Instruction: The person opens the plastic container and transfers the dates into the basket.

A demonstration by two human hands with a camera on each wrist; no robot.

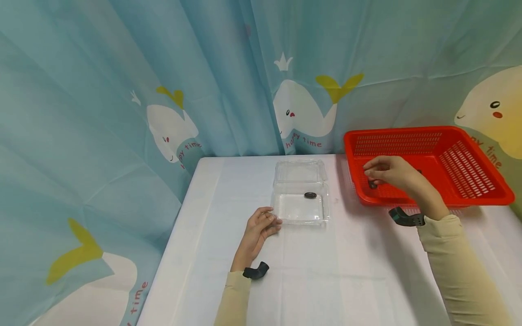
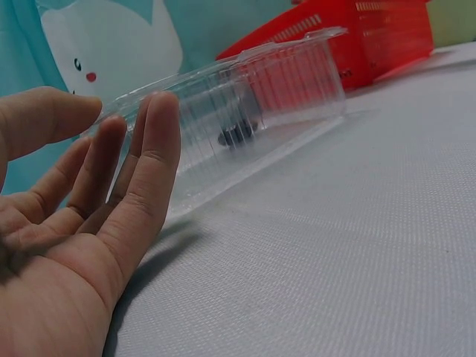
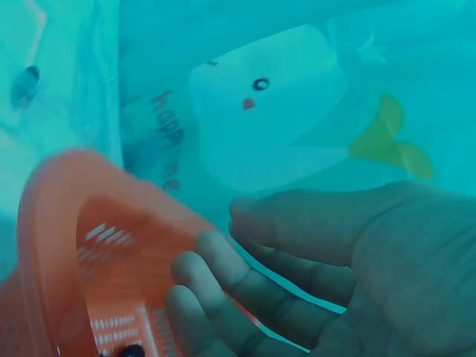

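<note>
My left hand rests open against the clear clamshell box, which holds one dark piece. My right hand pinches another small dark piece inside the red basket.

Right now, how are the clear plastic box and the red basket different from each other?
The clear plastic box is transparent with solid walls and a hinged lid lying open; the red basket is opaque, slotted and has no lid. The box is smaller and shallower than the basket. The left hand touches the box; the right hand reaches into the basket. Both rest on the white table.
</note>
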